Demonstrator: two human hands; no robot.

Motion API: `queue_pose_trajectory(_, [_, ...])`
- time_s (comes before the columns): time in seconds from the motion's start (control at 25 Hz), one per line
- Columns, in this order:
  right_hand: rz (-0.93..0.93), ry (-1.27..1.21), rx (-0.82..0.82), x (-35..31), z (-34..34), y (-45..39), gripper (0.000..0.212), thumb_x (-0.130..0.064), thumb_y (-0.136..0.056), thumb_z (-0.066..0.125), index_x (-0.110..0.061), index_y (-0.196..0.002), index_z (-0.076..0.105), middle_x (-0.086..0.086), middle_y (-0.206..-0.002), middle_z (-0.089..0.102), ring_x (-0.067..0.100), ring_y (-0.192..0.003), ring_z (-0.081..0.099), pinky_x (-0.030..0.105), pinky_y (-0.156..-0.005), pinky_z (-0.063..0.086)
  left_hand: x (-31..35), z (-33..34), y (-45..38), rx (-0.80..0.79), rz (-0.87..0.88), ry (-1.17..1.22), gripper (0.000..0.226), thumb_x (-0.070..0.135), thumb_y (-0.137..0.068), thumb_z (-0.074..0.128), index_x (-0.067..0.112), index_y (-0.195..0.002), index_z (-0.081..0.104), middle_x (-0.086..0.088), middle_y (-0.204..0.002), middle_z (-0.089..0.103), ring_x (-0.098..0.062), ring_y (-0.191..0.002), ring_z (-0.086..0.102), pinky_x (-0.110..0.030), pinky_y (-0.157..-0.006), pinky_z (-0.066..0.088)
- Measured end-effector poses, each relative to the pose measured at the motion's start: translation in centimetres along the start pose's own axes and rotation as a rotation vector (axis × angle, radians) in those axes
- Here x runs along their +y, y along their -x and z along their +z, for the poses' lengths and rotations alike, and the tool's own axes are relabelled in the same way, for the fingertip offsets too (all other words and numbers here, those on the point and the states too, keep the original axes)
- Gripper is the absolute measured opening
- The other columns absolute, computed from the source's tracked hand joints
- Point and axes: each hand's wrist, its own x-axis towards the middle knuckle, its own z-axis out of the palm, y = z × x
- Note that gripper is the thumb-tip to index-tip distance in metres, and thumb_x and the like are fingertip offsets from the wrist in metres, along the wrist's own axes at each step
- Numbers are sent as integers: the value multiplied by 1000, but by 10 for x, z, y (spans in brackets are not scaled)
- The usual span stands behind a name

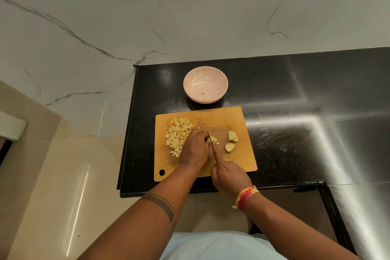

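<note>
- Nearest to me was the pale shirt (211, 245), with both forearms reaching out from it over the counter edge. A woven wristband (245, 196) sat on the right wrist.
- The right hand (230, 177) was clenched round the handle of the knife (209, 135), index finger laid straight along the spine. The handle itself was hidden in the fist.
- The blade's long axis ran away from me, near to far, with its tip over the middle of the wooden cutting board (223, 118).
- The left hand (195, 150) lay just left of the blade, fingers curled down and pinning the potato piece (213, 139) that sat under the edge.
- I judged that the next cut had to fall just right of those left fingertips, which left little margin.
- Diced potato (178, 133) was heaped left of the left hand, and three uncut potato chunks (231, 135) waited to the right, apart from the blade.
- Beyond the board stood a pink bowl (198, 82) on the black countertop (295, 91).
</note>
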Motion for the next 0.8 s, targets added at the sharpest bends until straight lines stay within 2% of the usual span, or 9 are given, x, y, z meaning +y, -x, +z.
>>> queue_pose_trajectory(0.2, [-22, -7, -34, 11, 5, 14, 83, -28, -100, 40, -34, -160, -16, 7, -72, 62, 26, -59, 57, 39, -57, 44, -2, 3, -3, 2, 3, -9, 21, 24, -102, 58, 14, -118, 68, 0, -117, 54, -15, -99, 55, -24, -81, 43])
queue_pose_trajectory(0.32, [-36, -13, -42, 24, 11, 36, 86, -29, -100, 39, -37, -158, -23, 2, -69, 61, 23, -56, 56, 39, -53, 43, -3, 3, -6, 5, -4, 11, 22, 24, -102, 59, 16, -120, 67, 0, -118, 55, -17, -102, 58, -27, -85, 50])
queue_pose_trajectory(0.44, [-18, -72, 16, 31, 11, 44, 86, -30, -100, 38, -41, -156, -26, -4, -63, 57, 19, -52, 54, 44, -54, 45, 0, 2, -4, 7, 4, 8, 27, 19, -102, 55, 17, -127, 62, -1, -125, 52, -19, -108, 58, -32, -89, 52])
queue_pose_trajectory(0.52, [16, -98, 49, 30, 11, 41, 86, -28, -100, 39, -39, -157, -25, -4, -62, 58, 19, -51, 53, 43, -53, 45, 2, 3, 1, 17, 75, -54, 33, 19, -101, 52, 18, -133, 58, -2, -129, 48, -20, -112, 54, -35, -90, 53])
queue_pose_trajectory(0.64, [82, -117, 55, 15, 15, 32, 85, -27, -99, 39, -32, -159, -20, 0, -68, 61, 22, -56, 55, 43, -57, 48, -8, 6, 5, 20, 253, -233, 33, 29, -99, 56, 23, -131, 59, -2, -126, 47, -19, -110, 50, -34, -88, 53])
queue_pose_trajectory(0.8, [34, -156, 3, -12, 16, 7, 81, -24, -99, 37, -25, -162, -14, 7, -75, 64, 25, -61, 58, 45, -61, 52, -19, 0, -5, 98, 298, -387, 28, 31, -99, 57, 23, -126, 61, -4, -120, 50, -21, -101, 50, -33, -80, 49])
